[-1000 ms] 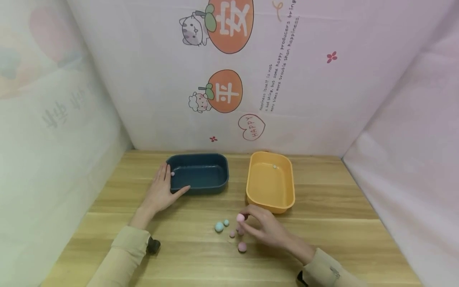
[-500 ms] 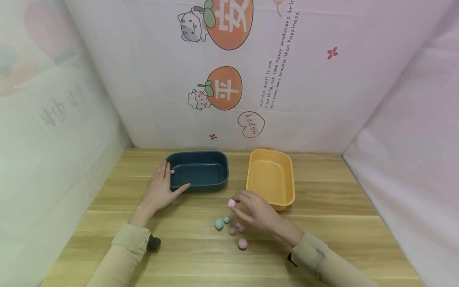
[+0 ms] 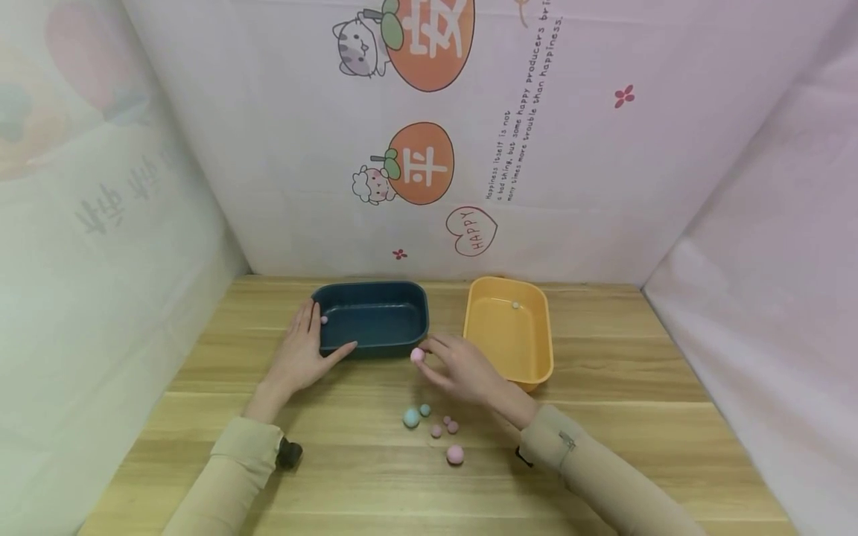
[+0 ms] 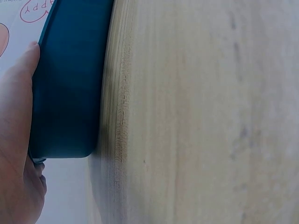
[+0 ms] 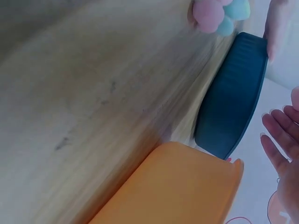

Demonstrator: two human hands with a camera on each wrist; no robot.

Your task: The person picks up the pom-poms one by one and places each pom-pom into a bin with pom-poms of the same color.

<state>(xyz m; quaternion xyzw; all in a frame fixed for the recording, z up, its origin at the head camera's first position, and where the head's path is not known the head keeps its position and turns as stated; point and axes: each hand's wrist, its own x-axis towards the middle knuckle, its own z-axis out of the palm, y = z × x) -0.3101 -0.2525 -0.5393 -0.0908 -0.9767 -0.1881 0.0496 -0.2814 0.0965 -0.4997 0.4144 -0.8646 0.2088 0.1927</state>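
Observation:
My left hand (image 3: pixel 298 357) rests on the left end of a dark blue rectangular tub (image 3: pixel 375 325), fingers straight along its end and thumb across the front rim. Inside that tub, by the fingers, lies a small pink pom-pom (image 3: pixel 325 320). My right hand (image 3: pixel 465 370) pinches a larger pink pom-pom (image 3: pixel 417 356) between thumb and fingertips, just in front of the tub's right front corner. On the table nearer me are a large blue-green pom-pom (image 3: pixel 411 418), a small one (image 3: pixel 425 410), and several pink ones, the biggest pink pom-pom (image 3: pixel 455 455) being nearest me.
A yellow tub (image 3: pixel 506 339) stands right of the blue one, with a small pale pom-pom (image 3: pixel 515 305) in it. Both stand near the back of the wooden table (image 3: pixel 348 476), before a printed cloth wall (image 3: pixel 563 231). Cloth also closes off both sides.
My right hand has lifted the pink pom-pom away from the others and carried it left and back toward the blue tub. My left hand stays on that tub.

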